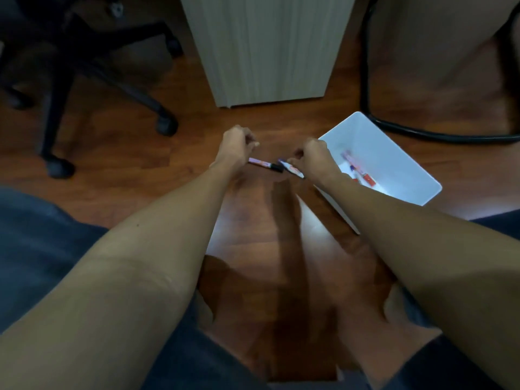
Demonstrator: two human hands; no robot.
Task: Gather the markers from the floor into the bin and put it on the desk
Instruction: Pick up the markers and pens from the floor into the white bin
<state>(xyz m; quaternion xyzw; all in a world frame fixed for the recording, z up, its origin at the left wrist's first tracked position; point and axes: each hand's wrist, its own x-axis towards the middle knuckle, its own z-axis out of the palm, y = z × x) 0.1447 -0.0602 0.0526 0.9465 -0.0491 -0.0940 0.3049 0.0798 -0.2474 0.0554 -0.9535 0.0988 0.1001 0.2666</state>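
Note:
Both arms reach forward over the wooden floor. My left hand [236,144] is curled around one end of a black-capped marker [267,164], which sticks out to the right just above the floor. My right hand [312,156] pinches a second marker [291,168] with a dark blue cap, its white barrel angled down toward my wrist. The two marker tips nearly meet between my hands. A white rectangular bin [399,153] stands on the floor just right of my right hand, with a few red and blue markers [358,170] inside.
A pale wood desk panel [267,46] stands straight ahead. An office chair base [92,66] with black castors is at the left. A black curved tube frame [394,125] lies on the floor behind the bin. My dark-trousered knees frame the bottom.

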